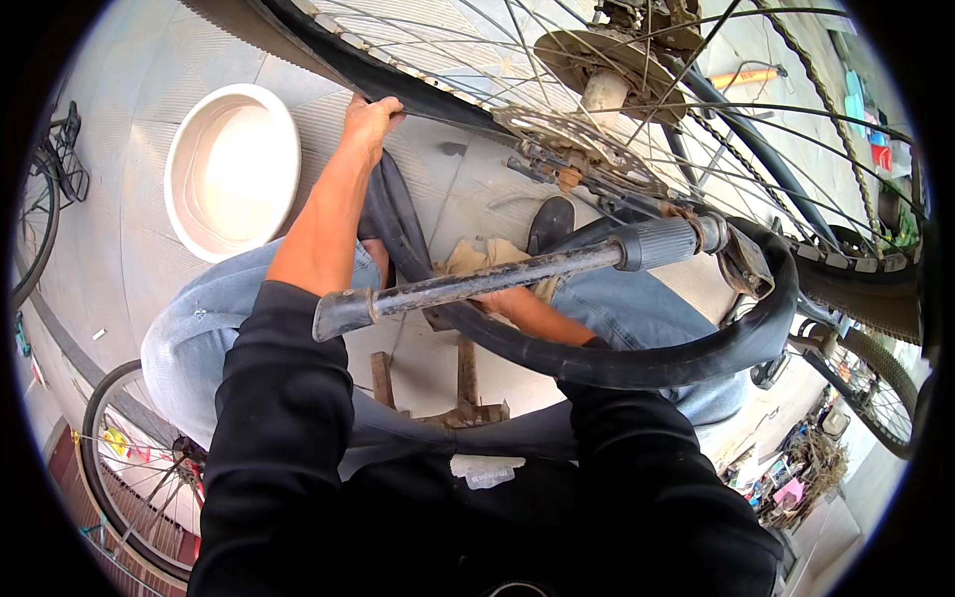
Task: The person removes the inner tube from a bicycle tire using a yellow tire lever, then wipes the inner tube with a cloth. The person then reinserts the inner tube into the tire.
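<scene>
A bicycle wheel with its black tyre [328, 62] fills the upper part of the view. My left hand [370, 121] is closed round the tyre's lower edge, fingers curled over it. A black inner tube [617, 370] hangs in a big loop from the wheel, passing in front of my lap. My right hand [494, 298] is low behind the kickstand [497, 279] and the tube, so its fingers are hidden. Next to it is a crumpled tan cloth-like piece [479, 256]. The kickstand, dirty metal with a black foot, slants across the middle.
A white basin [232, 171] stands on the tiled floor at left. Below the kickstand is a low wooden piece [466, 403] between my legs. Other bicycle wheels [124, 463] stand at the lower left, far left and right. A pile of litter and twigs [801, 468] lies at lower right.
</scene>
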The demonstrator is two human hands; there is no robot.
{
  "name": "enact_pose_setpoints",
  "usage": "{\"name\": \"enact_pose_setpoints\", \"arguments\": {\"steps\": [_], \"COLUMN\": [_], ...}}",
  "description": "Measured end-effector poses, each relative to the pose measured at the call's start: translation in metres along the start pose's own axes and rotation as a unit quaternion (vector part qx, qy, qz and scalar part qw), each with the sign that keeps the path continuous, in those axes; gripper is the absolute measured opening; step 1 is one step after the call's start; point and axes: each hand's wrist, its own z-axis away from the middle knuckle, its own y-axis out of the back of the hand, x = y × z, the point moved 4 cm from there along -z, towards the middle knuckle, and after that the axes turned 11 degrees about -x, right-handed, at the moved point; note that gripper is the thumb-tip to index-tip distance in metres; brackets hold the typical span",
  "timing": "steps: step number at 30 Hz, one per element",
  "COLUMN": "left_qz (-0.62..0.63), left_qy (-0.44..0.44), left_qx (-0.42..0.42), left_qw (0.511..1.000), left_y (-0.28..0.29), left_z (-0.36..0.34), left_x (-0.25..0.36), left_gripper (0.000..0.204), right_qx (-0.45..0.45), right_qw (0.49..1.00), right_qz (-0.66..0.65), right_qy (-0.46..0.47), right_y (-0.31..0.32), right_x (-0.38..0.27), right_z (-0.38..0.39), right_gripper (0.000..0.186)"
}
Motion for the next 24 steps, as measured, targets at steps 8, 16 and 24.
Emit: {"name": "enact_pose_setpoints", "arguments": {"steps": [8,16,24], "left_qz": [-0.007,-0.060,-0.448], "left_qy": [0.012,0.049,0.038], "left_qx": [0.006,0.020,-0.004], "left_qw": [1.000,0.997,0.893], "left_y": [-0.010,-0.014,-0.007], "left_z": [0.008,0.007,0.081], "left_x": [0.003,0.003,-0.051], "left_gripper": [0.036,0.046,0.046], "right_qx": [0.157,0.286,0.367], "right_qw": [0.949,0.914,0.894], "right_qz": [0.141,0.274,-0.229], "right_qy": [-0.234,-0.093,0.117], "right_y": [-0.048,-0.014,0.067], "right_x": [0.053,0.049,-0.056], "right_z": [-0.049,-0.019,0.049], "right_gripper": [0.043,0.023,0.026]}}
